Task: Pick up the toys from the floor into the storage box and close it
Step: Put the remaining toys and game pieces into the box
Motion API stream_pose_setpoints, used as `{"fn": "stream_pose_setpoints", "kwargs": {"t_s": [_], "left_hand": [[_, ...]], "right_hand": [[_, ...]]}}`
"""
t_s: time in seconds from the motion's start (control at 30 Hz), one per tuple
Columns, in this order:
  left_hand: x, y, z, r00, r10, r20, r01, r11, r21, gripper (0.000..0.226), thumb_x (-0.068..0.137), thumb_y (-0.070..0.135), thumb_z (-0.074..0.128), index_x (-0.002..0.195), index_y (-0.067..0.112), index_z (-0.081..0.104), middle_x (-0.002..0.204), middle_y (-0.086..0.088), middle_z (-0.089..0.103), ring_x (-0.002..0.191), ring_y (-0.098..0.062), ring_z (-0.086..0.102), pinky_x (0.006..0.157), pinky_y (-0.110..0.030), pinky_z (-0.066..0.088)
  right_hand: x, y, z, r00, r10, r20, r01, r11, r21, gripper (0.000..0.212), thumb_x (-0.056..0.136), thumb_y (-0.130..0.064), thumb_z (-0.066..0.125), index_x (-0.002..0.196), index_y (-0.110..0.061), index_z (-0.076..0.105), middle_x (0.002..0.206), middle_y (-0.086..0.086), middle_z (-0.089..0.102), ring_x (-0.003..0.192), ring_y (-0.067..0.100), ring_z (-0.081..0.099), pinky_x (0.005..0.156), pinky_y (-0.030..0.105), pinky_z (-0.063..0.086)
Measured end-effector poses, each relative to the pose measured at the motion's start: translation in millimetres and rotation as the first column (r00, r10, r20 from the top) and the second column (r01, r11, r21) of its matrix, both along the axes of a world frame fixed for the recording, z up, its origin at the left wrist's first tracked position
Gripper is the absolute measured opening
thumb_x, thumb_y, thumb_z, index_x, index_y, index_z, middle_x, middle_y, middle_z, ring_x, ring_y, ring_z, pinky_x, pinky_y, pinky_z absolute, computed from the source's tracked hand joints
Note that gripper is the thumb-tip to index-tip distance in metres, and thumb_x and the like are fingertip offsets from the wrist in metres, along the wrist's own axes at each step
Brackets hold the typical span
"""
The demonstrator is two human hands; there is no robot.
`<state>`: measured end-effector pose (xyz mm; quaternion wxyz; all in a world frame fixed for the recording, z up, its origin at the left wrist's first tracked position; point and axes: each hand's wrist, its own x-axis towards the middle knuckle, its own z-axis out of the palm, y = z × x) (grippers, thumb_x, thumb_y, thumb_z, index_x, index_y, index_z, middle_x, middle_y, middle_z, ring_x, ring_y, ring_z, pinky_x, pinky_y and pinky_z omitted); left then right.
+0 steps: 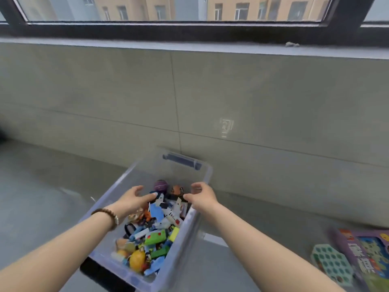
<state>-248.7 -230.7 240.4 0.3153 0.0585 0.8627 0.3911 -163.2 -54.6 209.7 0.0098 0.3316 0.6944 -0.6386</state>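
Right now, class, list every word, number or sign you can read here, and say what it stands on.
Game box: large white characters on the purple lid, too blurred to read.
Wall mark: faint pale sign on a tile, not legible.
Toys in the storage box: no readable text.
Nothing can be quoted.

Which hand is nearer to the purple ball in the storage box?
Left. The left hand is just below-left of the purple ball; the right hand is farther right, past the orange ball.
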Motion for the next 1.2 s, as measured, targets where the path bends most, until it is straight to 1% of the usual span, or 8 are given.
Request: {"fn": "stream_pose_setpoints", "kwargs": {"t_s": [0.13, 0.37, 0.5, 0.6, 0.67, 0.87, 1.07, 1.2], "left_hand": [[14, 44, 4, 0.989, -0.1, -0.108, 0.109, 0.991, 0.082, 0.066, 0.085, 0.036, 0.064, 0.141, 0.013, 0.037, 0.143, -0.005, 0.042, 0.129, -0.019, 0.043, 0.1, -0.028, 0.036], [86, 199, -11, 0.926, -0.377, -0.017, 0.37, 0.898, 0.239, 0.021, 0.089, 0.022, 0.062, 0.108, 0.015, 0.058, 0.104, -0.006, 0.062, 0.073, -0.008, 0.061, 0.064, -0.019, 0.048], [145, 285, -58, 0.845, -0.502, 0.183, 0.477, 0.863, 0.165, 0.048, 0.09, 0.029, 0.059, 0.131, 0.008, 0.046, 0.121, -0.007, 0.053, 0.082, -0.015, 0.061, 0.064, -0.022, 0.049], [188, 332, -105, 0.772, -0.531, 0.349, 0.538, 0.839, 0.085, 0.066, 0.091, 0.034, 0.057, 0.145, 0.01, 0.027, 0.143, -0.01, 0.041, 0.111, -0.027, 0.057, 0.072, -0.029, 0.051], [213, 355, -142, 0.739, -0.537, 0.407, 0.573, 0.819, 0.039, 0.073, 0.09, 0.035, 0.058, 0.147, 0.012, 0.018, 0.144, -0.011, 0.039, 0.11, -0.026, 0.056, 0.078, -0.034, 0.052], [265, 394, -234, 0.713, -0.522, 0.469, 0.582, 0.813, 0.021, 0.085, 0.085, 0.035, 0.064, 0.149, 0.02, 0.01, 0.148, -0.01, 0.032, 0.12, -0.027, 0.051, 0.09, -0.033, 0.05], [273, 407, -288, 0.765, -0.568, 0.303, 0.597, 0.802, -0.003, 0.092, 0.078, 0.043, 0.071, 0.149, 0.02, 0.017, 0.146, -0.006, 0.023, 0.128, -0.025, 0.04, 0.088, -0.036, 0.054], [271, 411, -301, 0.783, -0.597, 0.176, 0.602, 0.798, 0.031, 0.078, 0.077, 0.047, 0.069, 0.142, 0.02, 0.035, 0.138, -0.005, 0.032, 0.126, -0.023, 0.043, 0.101, -0.042, 0.045]], "right_hand": [[44, 62, -3, 0.998, -0.017, 0.058, 0.012, 0.995, 0.094, 0.035, 0.083, -0.014, 0.067, 0.116, -0.01, 0.056, 0.106, 0.003, 0.052, 0.097, 0.017, 0.055, 0.078, 0.032, 0.053], [184, 206, -23, 0.928, -0.286, 0.237, 0.283, 0.958, 0.045, 0.036, 0.084, -0.01, 0.067, 0.118, -0.001, 0.056, 0.082, 0.007, 0.055, 0.064, 0.012, 0.05, 0.051, 0.018, 0.041], [274, 263, -57, 0.85, -0.36, 0.385, 0.375, 0.926, 0.038, 0.047, 0.082, -0.021, 0.071, 0.123, -0.007, 0.053, 0.113, 0.012, 0.06, 0.095, 0.021, 0.056, 0.083, 0.035, 0.051], [322, 284, -92, 0.783, -0.373, 0.498, 0.415, 0.91, 0.029, 0.053, 0.082, -0.025, 0.07, 0.127, -0.006, 0.049, 0.119, 0.009, 0.057, 0.102, 0.021, 0.053, 0.083, 0.034, 0.048], [343, 293, -116, 0.746, -0.371, 0.553, 0.431, 0.902, 0.023, 0.058, 0.082, -0.027, 0.071, 0.13, -0.005, 0.047, 0.123, 0.009, 0.055, 0.107, 0.022, 0.053, 0.088, 0.034, 0.048], [366, 306, -193, 0.737, -0.51, 0.443, 0.57, 0.821, -0.002, 0.06, 0.081, -0.02, 0.072, 0.133, -0.002, 0.046, 0.131, 0.007, 0.053, 0.117, 0.022, 0.05, 0.091, 0.029, 0.041], [360, 300, -245, 0.615, -0.684, 0.393, 0.716, 0.693, 0.086, 0.067, 0.077, -0.025, 0.075, 0.133, 0.0, 0.047, 0.12, 0.013, 0.059, 0.108, 0.027, 0.057, 0.087, 0.03, 0.045], [353, 295, -256, 0.601, -0.745, 0.289, 0.772, 0.635, 0.031, 0.037, 0.082, -0.012, 0.069, 0.118, -0.005, 0.063, 0.109, 0.011, 0.067, 0.091, 0.019, 0.059, 0.074, 0.024, 0.045]]}}
